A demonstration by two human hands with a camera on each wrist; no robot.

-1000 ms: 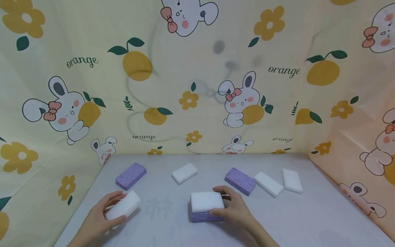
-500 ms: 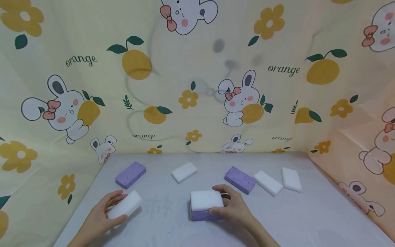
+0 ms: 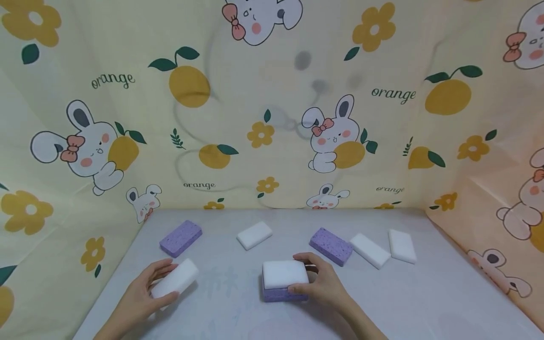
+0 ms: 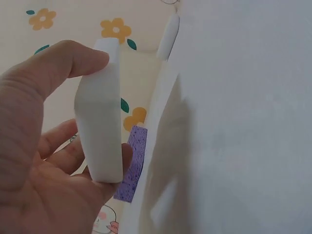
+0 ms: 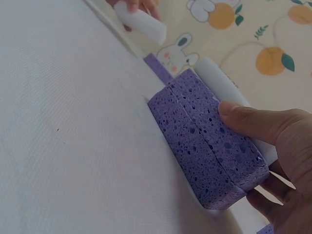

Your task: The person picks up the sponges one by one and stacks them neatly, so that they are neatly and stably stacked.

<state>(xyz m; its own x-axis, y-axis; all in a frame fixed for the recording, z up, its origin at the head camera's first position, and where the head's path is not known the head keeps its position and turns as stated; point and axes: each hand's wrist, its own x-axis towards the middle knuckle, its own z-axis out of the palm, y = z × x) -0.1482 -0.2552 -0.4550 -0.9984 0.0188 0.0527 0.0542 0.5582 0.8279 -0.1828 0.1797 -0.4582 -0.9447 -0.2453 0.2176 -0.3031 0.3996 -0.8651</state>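
Left hand (image 3: 144, 290) pinches a white rectangular foam block (image 3: 176, 278), raised above the pale grey desk (image 3: 229, 316); right hand (image 3: 325, 285) grips two stacked purple porous sponges (image 5: 195, 139) topped by a white foam pad (image 3: 282, 274) (desk middle). Light, even finger pressure should keep layers square.

A: ok what's your count on the white blocks (image 3: 254, 235)?
B: five. one in the left hand (image 3: 140, 288), one topping the stack (image 3: 284, 281) that the right hand (image 3: 325, 283) has hold of, three loose ones.
A: and purple blocks (image 3: 181, 238)? head view makes that one tricky tbh
B: four. two loose, plus two in the stack, the right wrist view shows both.
A: so nine blocks all up, three of them stacked?
B: yep. hands: two. and one tabletop (image 3: 229, 314).
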